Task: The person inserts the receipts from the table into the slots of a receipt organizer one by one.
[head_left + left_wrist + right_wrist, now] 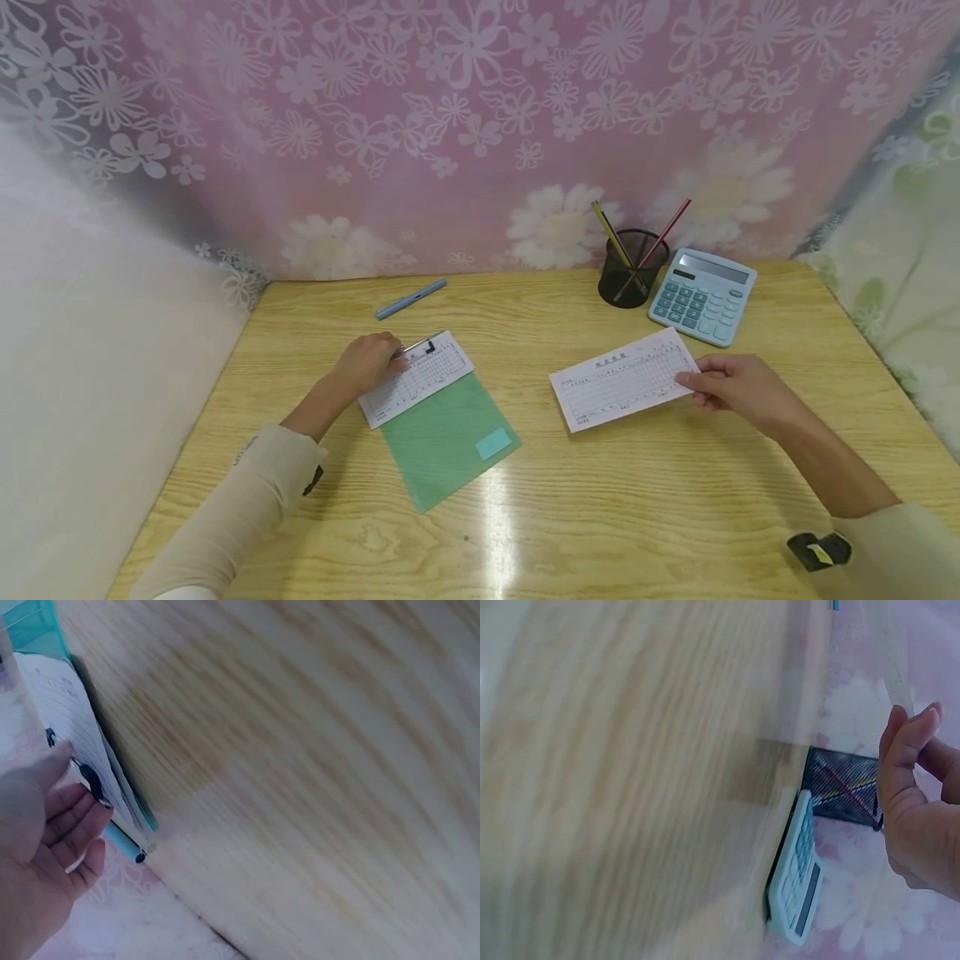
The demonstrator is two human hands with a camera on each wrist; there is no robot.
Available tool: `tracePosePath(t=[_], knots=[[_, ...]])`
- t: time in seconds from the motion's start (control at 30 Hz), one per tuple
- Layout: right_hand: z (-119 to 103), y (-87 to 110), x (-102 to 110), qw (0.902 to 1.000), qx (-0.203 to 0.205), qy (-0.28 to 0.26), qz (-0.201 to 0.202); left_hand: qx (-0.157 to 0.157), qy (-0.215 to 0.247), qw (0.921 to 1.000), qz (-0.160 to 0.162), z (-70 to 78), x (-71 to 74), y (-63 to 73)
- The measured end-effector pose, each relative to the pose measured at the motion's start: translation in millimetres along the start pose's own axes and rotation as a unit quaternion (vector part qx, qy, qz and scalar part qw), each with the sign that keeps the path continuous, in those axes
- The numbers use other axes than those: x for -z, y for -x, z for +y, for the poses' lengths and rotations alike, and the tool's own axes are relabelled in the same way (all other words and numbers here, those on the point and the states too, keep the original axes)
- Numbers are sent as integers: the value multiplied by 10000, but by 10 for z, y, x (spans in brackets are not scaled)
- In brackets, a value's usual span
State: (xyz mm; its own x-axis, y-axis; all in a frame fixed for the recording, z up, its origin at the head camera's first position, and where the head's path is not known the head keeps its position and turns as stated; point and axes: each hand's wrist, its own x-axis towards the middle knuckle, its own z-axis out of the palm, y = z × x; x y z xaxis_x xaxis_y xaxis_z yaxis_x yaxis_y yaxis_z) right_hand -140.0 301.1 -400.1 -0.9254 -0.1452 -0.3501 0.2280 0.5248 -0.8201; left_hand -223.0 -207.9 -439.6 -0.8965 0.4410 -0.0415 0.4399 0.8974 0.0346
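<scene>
A green translucent clipboard (442,450) lies slanted on the table left of centre, with a light blue label near its lower corner. Across its upper part sits a printed form (423,383) under the metal clip (431,345). My left hand (369,363) pinches that clip between thumb and fingers; the left wrist view shows the clip's dark end (91,781) at the fingertips. Off to the right, my right hand (738,390) grips a second printed form (626,379) by its right end, thumb on top. In the right wrist view this paper (889,656) appears edge-on, raised off the table.
Behind the clipboard lies a blue pen (411,300). A black mesh pencil cup (626,292) with several pencils stands at the back right, beside a light blue calculator (702,296). Flowered cloth (450,167) rises along the wooden table's (600,517) back edge.
</scene>
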Motion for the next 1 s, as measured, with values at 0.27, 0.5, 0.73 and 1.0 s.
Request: tracePosePath(t=[0.27, 0.5, 0.73, 1.0], knots=[[-286, -208, -235, 9948, 215, -951, -280, -610, -586, 9962, 200, 27, -13, 4], [-531, -447, -529, 9899, 254, -1250, -617, -725, -673, 9945, 335, 63, -23, -52], [-750, -687, -854, 9897, 115, -1084, -927, -627, -556, 9963, 206, 115, -2, -103], [-887, -902, -1216, 9857, -195, -1195, -1175, -628, -352, 9973, 121, 204, 21, -170]])
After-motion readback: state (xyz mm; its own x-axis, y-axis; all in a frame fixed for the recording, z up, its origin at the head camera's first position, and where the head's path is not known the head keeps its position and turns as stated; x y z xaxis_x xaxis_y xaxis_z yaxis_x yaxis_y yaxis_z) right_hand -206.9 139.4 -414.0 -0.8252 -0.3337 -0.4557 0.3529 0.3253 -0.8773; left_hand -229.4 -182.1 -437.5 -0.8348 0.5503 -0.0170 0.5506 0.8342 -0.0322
